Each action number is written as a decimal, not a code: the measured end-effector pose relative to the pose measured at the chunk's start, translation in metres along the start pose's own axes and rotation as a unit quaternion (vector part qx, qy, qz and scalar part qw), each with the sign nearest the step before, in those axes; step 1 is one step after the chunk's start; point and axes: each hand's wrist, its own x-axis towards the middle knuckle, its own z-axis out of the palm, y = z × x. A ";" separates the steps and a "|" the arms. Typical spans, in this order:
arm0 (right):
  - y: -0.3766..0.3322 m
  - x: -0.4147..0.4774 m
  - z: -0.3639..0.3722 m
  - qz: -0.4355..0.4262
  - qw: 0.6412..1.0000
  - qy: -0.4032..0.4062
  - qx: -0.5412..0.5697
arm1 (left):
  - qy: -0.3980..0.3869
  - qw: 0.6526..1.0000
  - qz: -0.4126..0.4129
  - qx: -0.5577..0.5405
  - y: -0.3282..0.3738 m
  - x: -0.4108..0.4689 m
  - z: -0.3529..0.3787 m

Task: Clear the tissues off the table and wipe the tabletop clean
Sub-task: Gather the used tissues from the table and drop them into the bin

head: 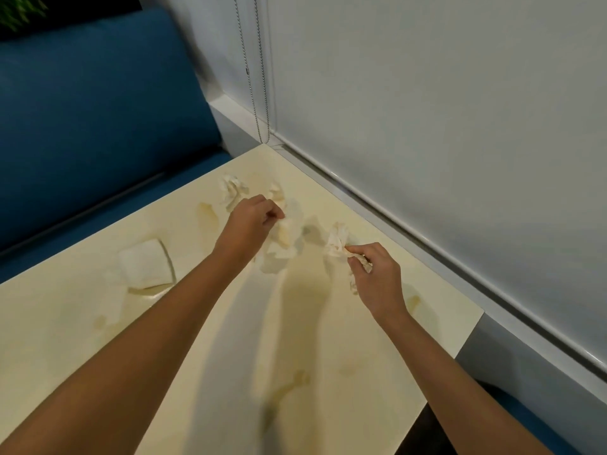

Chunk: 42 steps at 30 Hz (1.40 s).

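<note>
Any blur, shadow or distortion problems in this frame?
Head view: dim, warm light; forearms throw broad soft shadows across the cream tabletop; motion blur smears the crumpled white tissues at the left hand; wide-angle lens slightly bows the white sill.

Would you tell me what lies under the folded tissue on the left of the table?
A brownish stain shows along the near and right edges of the folded tissue; how far it runs underneath is hidden.
</note>
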 end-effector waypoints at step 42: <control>-0.059 -0.583 -0.087 0.182 0.921 0.339 -0.064 | -0.333 0.867 0.345 -0.133 0.158 -0.470 -0.043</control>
